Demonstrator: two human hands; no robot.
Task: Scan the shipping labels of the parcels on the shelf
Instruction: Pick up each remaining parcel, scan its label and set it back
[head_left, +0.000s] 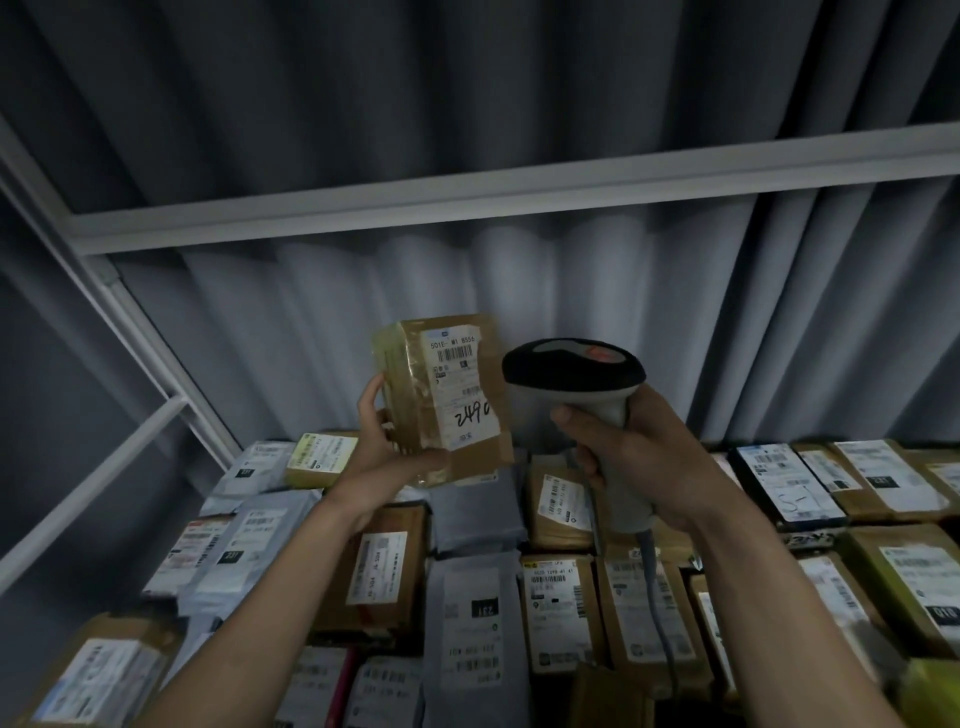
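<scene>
1. Shelf (493, 192) with a white metal frame carried rows of flat parcels (384, 566), brown cardboard and grey poly mailers, labels up.
2. Left hand (387, 441) gripped a small taped cardboard box (441, 395), lifted upright, long axis vertical, shipping label (460, 384) facing the camera.
3. Right hand (623, 452) clenched the barcode scanner (576, 374) handle just right of the box, its head level with the label, so the aim looked nearly set.

Held box (444, 395), white shipping label (460, 387): printed "501E- M1 8556" above a barcode; handwritten "2490" in black marker lower down; small print unreadable. Grey mailer bag (475, 623) on the shelf: black tag reading "231", upside down; black-edged parcel (789, 486) at right: handwritten "S-1"; other labels too blurred to read.
</scene>
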